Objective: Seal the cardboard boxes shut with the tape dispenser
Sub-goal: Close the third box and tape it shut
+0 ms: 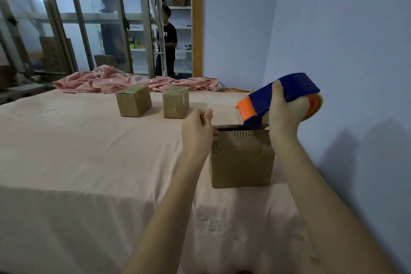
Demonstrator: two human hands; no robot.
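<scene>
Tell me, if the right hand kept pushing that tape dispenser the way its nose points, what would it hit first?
Most likely the near cardboard box. The right hand holds the tape dispenser with its orange nose angled down-left at the box's top far edge, apparently touching or nearly so; depth is unclear.

Pink-sheeted bed [89, 162]: three cardboard boxes [242, 162], rumpled blanket [106, 81] (far edge).

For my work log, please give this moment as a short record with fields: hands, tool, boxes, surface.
left hand: left hand holds the near cardboard box at its top left edge
right hand: right hand grips the blue and orange tape dispenser
tool position: nose at the box top
other boxes: two taped boxes farther back
surface: pink sheet
</scene>
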